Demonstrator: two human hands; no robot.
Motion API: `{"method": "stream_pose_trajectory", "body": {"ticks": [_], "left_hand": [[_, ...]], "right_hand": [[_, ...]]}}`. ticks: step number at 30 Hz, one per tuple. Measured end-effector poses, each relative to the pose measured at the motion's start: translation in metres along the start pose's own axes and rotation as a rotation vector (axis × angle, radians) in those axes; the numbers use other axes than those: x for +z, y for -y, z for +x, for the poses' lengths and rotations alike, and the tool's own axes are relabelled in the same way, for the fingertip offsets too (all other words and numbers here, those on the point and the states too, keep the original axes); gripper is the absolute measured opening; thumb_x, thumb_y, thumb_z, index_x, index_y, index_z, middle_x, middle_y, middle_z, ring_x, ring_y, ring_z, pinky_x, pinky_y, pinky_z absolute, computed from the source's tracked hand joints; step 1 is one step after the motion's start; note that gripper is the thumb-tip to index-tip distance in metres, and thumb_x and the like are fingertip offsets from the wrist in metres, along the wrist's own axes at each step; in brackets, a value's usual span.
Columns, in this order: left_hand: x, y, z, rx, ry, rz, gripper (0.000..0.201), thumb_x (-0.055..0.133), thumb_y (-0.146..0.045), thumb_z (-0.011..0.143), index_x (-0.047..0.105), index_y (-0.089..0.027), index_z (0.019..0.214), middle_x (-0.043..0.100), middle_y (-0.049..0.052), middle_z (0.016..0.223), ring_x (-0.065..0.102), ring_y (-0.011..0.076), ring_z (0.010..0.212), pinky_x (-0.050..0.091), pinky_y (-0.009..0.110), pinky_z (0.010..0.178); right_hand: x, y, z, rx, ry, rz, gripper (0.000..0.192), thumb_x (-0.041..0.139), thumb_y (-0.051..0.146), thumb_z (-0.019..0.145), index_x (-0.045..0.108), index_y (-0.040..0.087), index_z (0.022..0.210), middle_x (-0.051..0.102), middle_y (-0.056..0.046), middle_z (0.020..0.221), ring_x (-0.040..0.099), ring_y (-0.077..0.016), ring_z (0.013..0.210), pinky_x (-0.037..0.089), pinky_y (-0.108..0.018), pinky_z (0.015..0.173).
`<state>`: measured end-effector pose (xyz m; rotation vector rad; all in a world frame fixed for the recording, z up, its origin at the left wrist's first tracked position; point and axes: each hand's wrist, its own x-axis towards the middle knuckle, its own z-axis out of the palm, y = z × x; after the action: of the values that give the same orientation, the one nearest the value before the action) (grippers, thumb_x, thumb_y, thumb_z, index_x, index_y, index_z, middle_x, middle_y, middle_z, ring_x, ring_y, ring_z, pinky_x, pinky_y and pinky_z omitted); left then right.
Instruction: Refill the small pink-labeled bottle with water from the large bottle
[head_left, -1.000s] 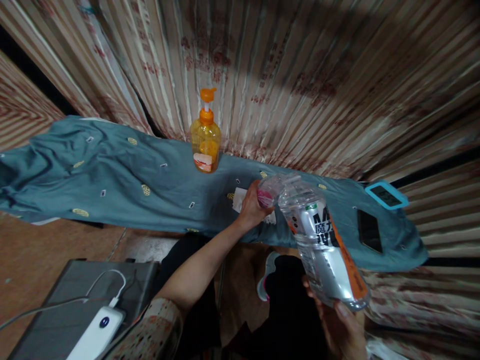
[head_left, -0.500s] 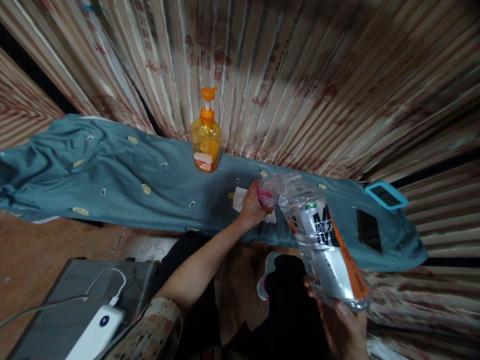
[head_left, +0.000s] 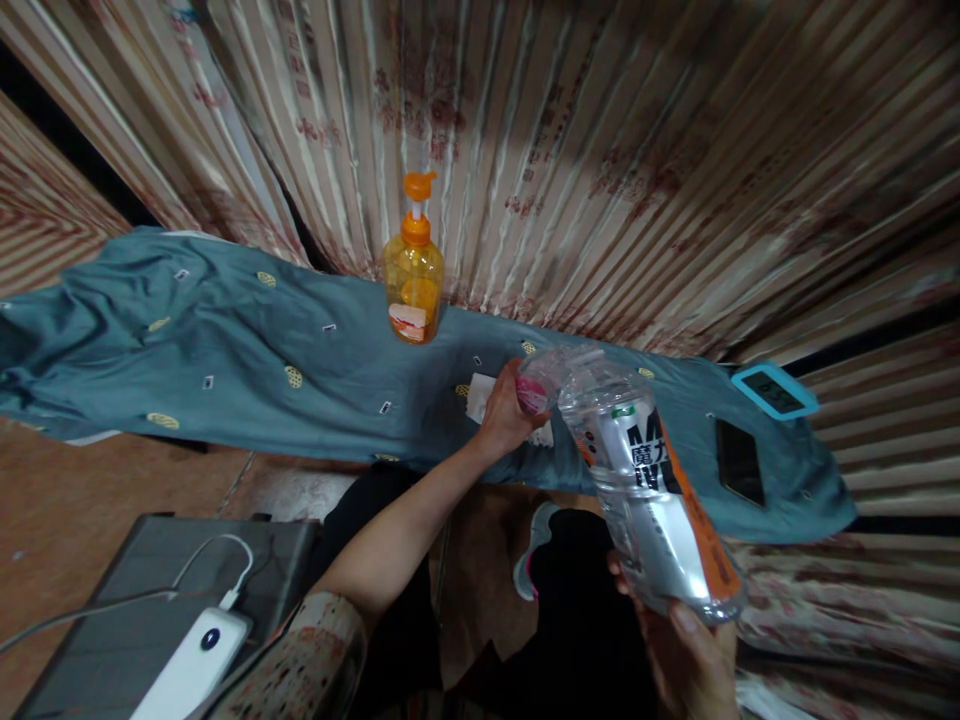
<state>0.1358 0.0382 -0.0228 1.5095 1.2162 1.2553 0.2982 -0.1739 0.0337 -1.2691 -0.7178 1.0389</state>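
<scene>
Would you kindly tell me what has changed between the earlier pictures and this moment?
Nothing visibly changed. The right hand still holds the tilted plastic bottle by its base, the left hand stays at its pink cap, and the orange pump bottle and dark phone remain on the blue cloth.

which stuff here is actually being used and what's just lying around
In use:
- clear plastic bottle, tilted, base held in the right hand
- small clear cup, held at the bottle's mouth by the left hand

Lying about:
- orange pump bottle
- black phone
- blue-cased device
- white power bank
- white paper
</scene>
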Motion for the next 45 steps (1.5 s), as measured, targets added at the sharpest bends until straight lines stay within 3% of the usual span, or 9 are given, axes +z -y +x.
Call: {"method": "stream_pose_trajectory", "body": {"ticks": [10,14,18,23,37,45], "left_hand": [[-0.0016,-0.0046,0.0004,0.004,0.011,0.007,0.084,0.078,-0.016,0.061,0.035,-0.009,0.132,0.055,0.020,0.127,0.051,0.0317,0.125,0.042,0.048,0.108],[-0.0011,-0.0033,0.0002,0.004,0.003,0.012,0.083,0.078,-0.016,0.061,0.035,-0.012,0.132,0.055,0.017,0.128,0.052,0.0305,0.124,0.042,0.048,0.107],[-0.0002,-0.0007,0.0001,0.014,-0.004,0.002,0.085,0.078,-0.016,0.061,0.034,-0.016,0.134,0.054,0.015,0.131,0.051,0.0299,0.125,0.041,0.048,0.108],[0.0003,-0.0007,0.0006,0.007,0.007,0.009,0.085,0.078,-0.016,0.061,0.034,-0.013,0.134,0.053,0.018,0.132,0.050,0.0313,0.126,0.041,0.048,0.108],[0.0002,0.0000,0.0005,0.035,0.000,-0.010,0.087,0.079,-0.017,0.061,0.034,-0.016,0.135,0.054,0.016,0.130,0.051,0.0311,0.125,0.042,0.049,0.108],[0.0004,-0.0007,0.0007,0.018,0.001,-0.001,0.086,0.079,-0.017,0.061,0.035,-0.013,0.134,0.055,0.017,0.128,0.053,0.0312,0.122,0.043,0.049,0.107]], "right_hand": [[0.0021,0.0004,-0.0006,0.003,-0.018,0.014,0.039,0.072,0.034,0.079,0.060,0.031,0.116,0.074,0.000,0.098,0.070,-0.0225,0.081,0.050,-0.035,0.072],[0.0037,0.0015,0.0001,-0.019,0.000,0.029,0.040,0.074,0.034,0.078,0.060,0.030,0.116,0.074,-0.001,0.098,0.070,-0.0222,0.080,0.051,-0.033,0.069],[0.0024,0.0011,0.0008,-0.014,0.009,0.010,0.051,0.073,0.036,0.079,0.056,0.031,0.127,0.074,-0.001,0.098,0.070,-0.0214,0.081,0.052,-0.032,0.070],[0.0014,0.0000,0.0005,-0.016,-0.025,-0.001,0.048,0.074,0.033,0.077,0.058,0.027,0.122,0.074,-0.003,0.094,0.070,-0.0250,0.079,0.051,-0.036,0.067],[0.0071,0.0053,-0.0012,0.006,-0.022,0.007,0.058,0.078,0.037,0.075,0.056,0.031,0.129,0.075,-0.001,0.096,0.071,-0.0216,0.078,0.051,-0.032,0.070],[0.0083,0.0050,-0.0014,-0.009,-0.024,0.024,0.041,0.078,0.036,0.075,0.064,0.030,0.114,0.075,-0.001,0.094,0.071,-0.0211,0.077,0.050,-0.033,0.071]]}}
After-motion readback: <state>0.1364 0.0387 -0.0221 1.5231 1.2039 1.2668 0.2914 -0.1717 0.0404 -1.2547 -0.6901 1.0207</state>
